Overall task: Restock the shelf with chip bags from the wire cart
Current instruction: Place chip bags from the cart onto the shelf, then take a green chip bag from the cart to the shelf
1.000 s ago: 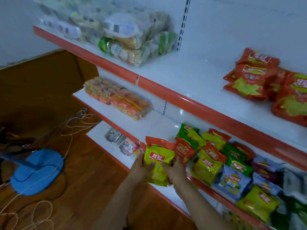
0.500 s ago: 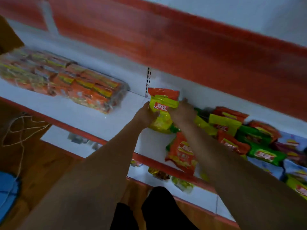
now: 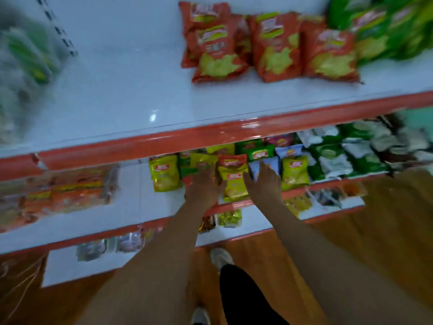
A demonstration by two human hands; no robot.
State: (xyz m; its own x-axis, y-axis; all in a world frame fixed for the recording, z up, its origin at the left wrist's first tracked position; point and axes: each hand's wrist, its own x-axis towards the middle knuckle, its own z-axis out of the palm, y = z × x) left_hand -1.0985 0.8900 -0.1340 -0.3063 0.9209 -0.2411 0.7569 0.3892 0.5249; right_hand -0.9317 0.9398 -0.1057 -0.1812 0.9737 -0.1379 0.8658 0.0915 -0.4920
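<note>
A yellow chip bag with a red top (image 3: 235,184) lies at the front of the middle shelf (image 3: 131,202), among other small chip bags. My left hand (image 3: 203,184) rests against its left edge, fingers stretched forward. On its right edge sits my right hand (image 3: 263,184), fingers spread and partly over a pale blue bag (image 3: 255,166). Neither hand is closed around the bag. Another yellow bag (image 3: 164,173) stands just to the left. The wire cart is out of view.
Large red chip bags (image 3: 269,45) and green ones (image 3: 384,26) fill the upper shelf (image 3: 117,95) at right. Green and white bags (image 3: 337,156) crowd the middle shelf's right end; orange wrapped packs (image 3: 68,195) lie at left. Small packets sit on the lowest shelf (image 3: 257,221). My feet stand on wooden floor.
The yellow bag has come from the back of the middle shelf to its front row and lies there. My fingers have opened off it. The view has swung right and up.
</note>
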